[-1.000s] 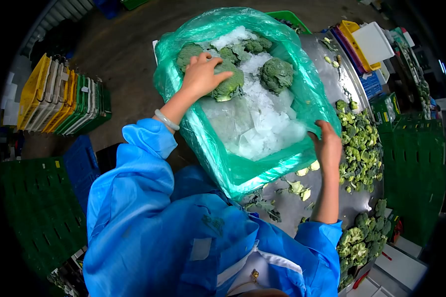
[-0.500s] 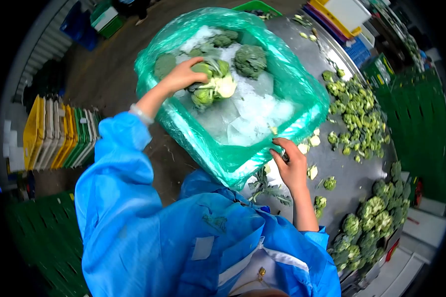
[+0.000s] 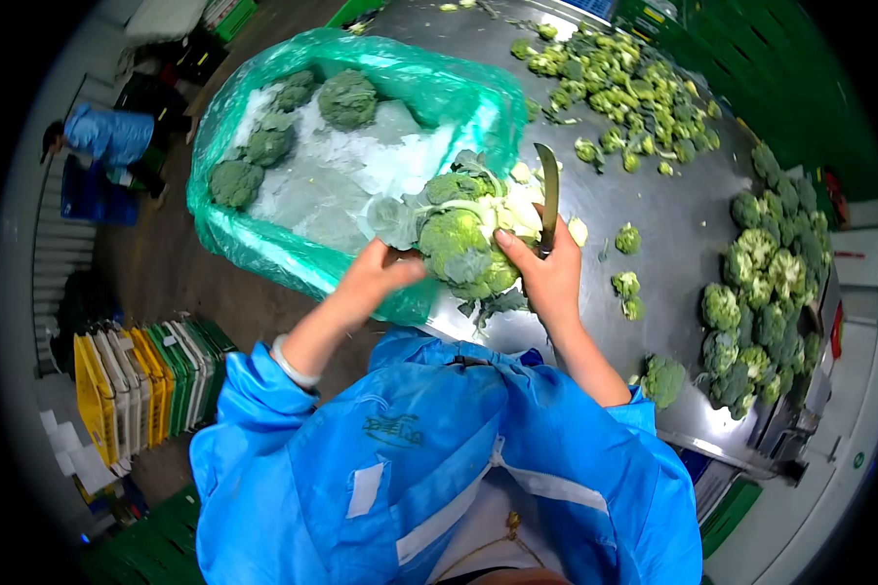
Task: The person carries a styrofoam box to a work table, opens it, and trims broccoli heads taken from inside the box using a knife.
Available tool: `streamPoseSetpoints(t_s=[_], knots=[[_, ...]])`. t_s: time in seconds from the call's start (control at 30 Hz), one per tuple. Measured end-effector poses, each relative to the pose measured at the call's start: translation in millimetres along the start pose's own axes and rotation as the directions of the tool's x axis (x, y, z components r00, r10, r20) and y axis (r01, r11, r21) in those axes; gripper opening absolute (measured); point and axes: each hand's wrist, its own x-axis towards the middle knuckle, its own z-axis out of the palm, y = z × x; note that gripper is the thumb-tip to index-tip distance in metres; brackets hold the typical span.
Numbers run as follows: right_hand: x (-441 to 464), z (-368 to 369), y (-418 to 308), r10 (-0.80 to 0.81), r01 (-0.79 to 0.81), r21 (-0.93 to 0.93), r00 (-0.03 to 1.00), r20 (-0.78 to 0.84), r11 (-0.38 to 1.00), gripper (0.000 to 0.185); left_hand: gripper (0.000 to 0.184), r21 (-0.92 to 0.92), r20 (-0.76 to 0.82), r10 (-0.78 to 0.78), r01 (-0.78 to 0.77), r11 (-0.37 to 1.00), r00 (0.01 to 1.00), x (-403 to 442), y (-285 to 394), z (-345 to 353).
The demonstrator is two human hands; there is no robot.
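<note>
Right hand (image 3: 556, 281) clasps curved knife (image 3: 550, 195) beside broccoli head (image 3: 457, 250); left hand (image 3: 376, 281), grip unclear, risks nicking if head rolls.

Dim indoor light, glare on metal table (image 3: 688, 253), shiny green liner (image 3: 458, 83), fisheye-curved edges

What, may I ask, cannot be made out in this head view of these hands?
Head view: the handle of the curved metal knife, mostly covered by the bare right hand.
Head view: whether the left hand touches the large green broccoli head; blur hides it.
Head view: the dark print on the glossy blue jacket, too small to read.
</note>
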Motion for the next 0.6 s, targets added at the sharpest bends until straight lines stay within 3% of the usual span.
streamPoseSetpoints(t_s=[0.07,0.13,0.2,0.27,0.3,0.33,0.37,0.43,0.47,0.6], knots=[[-10.5,-7.0,9.2,0.058,-0.054,0.061,0.996,-0.061,0.997,0.045,0.080,0.165,-0.108,-0.024,0.042,0.985,0.994,-5.6,-8.7,31.8],[-19.9,-13.8,17.7,0.084,-0.082,0.033,0.995,-0.053,0.996,0.047,0.079,0.381,-0.093,0.137,-0.092,0.920,0.986,-0.9,-22.5,55.0],[-31.9,-19.3,23.5,0.117,-0.116,0.018,0.993,-0.026,0.993,0.047,0.076,0.426,-0.088,0.147,-0.096,0.900,0.985,-2.1,-27.6,74.0],[-37.5,-38.2,18.3,0.315,-0.319,0.072,0.947,0.059,0.945,0.047,0.074,0.129,-0.104,0.060,-0.047,0.991,0.993,0.5,-24.6,78.5],[-41.5,-48.7,22.3,0.230,-0.232,0.008,0.970,0.083,0.973,0.041,0.073,-0.029,-0.107,0.016,-0.019,0.999,0.994,0.5,-23.5,79.1],[-45.7,-59.2,26.2,0.142,-0.137,-0.053,0.984,0.106,0.989,0.034,0.068,-0.256,-0.001,-0.162,0.157,0.954,0.987,-1.5,-20.3,74.4],[-49.7,-69.7,30.0,0.054,-0.040,-0.109,0.990,0.129,0.993,0.028,0.066,-0.289,-0.028,-0.243,0.224,0.931,0.970,-6.1,-16.2,76.1],[-60.3,-89.6,33.0,-0.323,0.366,-0.395,0.931,0.172,0.843,0.018,0.064,-0.363,-0.079,-0.401,0.349,0.864,0.913,-18.0,-8.5,79.9],[-59.6,-98.8,46.9,-0.501,0.549,-0.468,0.833,0.236,0.693,0.021,0.066,-0.344,-0.074,-0.397,0.350,0.871,0.915,-20.8,-12.4,78.9],[-71.1,-97.3,64.0,-0.377,0.605,-0.591,0.796,0.474,0.533,0.017,0.064,-0.287,0.017,-0.425,0.411,0.865,0.905,-26.2,-17.2,85.4]])
